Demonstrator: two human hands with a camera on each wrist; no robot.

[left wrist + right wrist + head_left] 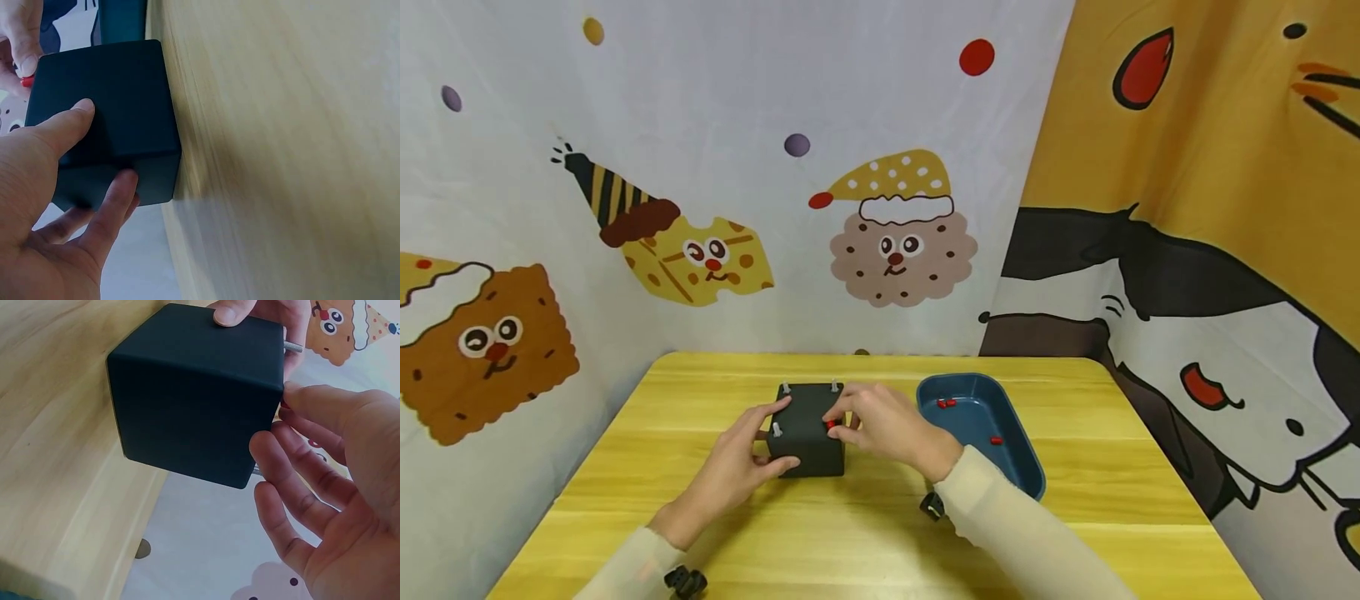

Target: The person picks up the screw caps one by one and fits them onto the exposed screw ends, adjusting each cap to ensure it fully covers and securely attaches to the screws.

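While left hand gripped the black box, right hand pinched a red cap near right; fitting step imo, needed straight seating next.

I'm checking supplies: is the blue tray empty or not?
Not empty: the head view shows small red pieces inside the tray, some close together, one apart.

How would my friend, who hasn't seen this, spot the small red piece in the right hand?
On the yellow wood-grain table, find the black cube-shaped box held by the left hand. Near the front-right corner of its top, the right hand pinches the small red piece. It alone is pinched; the other small red pieces lie in the blue rounded rectangular tray.
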